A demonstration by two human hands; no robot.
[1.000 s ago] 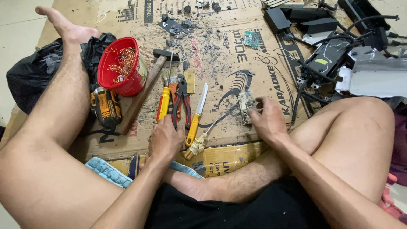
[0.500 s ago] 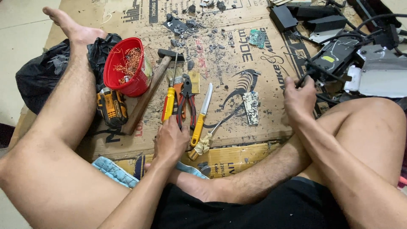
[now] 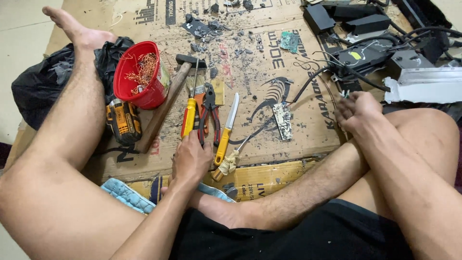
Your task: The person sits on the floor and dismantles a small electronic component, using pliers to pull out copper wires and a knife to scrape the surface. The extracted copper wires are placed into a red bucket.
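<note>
Two hands: left hand (image 3: 191, 156) on screwdriver (image 3: 189, 117)

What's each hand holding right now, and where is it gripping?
The left hand closes on the lower handle end of the yellow screwdriver. The right hand is curled by the black cables; whether it grips anything cannot be told.

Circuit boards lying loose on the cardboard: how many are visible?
2: a green circuit board near the top by the black boxes, and a pale circuit board mid-cardboard, right of the knife. Others may hide among the debris.
</note>
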